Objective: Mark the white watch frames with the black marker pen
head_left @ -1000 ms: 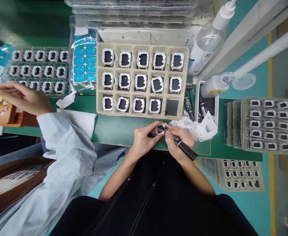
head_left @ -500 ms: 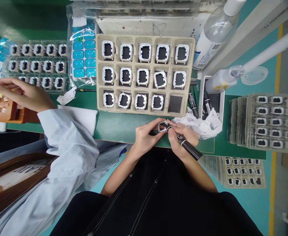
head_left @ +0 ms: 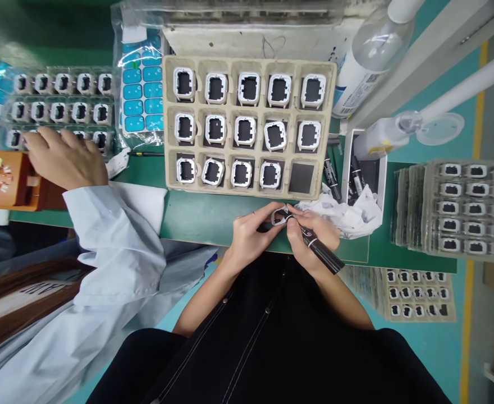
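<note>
Near the front edge of the green table, my left hand [head_left: 249, 234] pinches a small whitish frame [head_left: 277, 217] that looks like a watch case. My right hand [head_left: 310, 238] grips a black marker pen [head_left: 323, 252], its front end at the frame and its thick end pointing down to the right. Fingers hide part of the frame, and the marker's tip cannot be made out. Just beyond my hands lies a beige tray [head_left: 242, 189] with rows of similar white frames; its front right compartment [head_left: 301, 178] holds no frame.
At left, a co-worker's hand [head_left: 68, 160] is beside an orange fixture [head_left: 22, 188]. Crumpled white tissue [head_left: 356, 216] and a box of markers [head_left: 384, 185] are at right, near bottles [head_left: 362, 67]. Stacked trays [head_left: 436, 252] stand farther right.
The co-worker's hand has moved right and turned palm down, off the orange fixture's front. My hands stay in place; the marker's thick end has swung slightly left.
</note>
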Demonstrator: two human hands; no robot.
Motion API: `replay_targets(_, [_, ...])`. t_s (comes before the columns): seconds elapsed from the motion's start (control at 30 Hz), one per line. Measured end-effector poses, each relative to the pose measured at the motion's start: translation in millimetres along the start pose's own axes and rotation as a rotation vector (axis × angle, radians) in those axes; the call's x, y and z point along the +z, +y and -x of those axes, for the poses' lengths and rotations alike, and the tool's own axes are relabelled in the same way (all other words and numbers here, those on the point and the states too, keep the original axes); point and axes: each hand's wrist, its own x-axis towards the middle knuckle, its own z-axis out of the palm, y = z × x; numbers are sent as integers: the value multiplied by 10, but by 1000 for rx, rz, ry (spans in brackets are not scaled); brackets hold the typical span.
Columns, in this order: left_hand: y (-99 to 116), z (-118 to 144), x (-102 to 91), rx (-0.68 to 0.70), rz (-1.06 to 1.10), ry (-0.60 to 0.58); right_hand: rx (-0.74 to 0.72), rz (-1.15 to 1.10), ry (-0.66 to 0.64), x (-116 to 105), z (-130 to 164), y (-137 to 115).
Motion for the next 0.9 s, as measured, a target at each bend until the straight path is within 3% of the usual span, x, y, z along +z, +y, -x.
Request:
replay_targets(0.43, [-17, -7, -16, 1, -42, -36, 48, 38, -19, -6, 2, 36])
replay_targets(0.67, [-24, -43, -5, -158, 174, -50, 70, -69, 21, -6, 58, 44])
replay_targets(0.9, [17, -58, -6, -186, 293, -42, 46, -136, 55, 2, 65, 44])
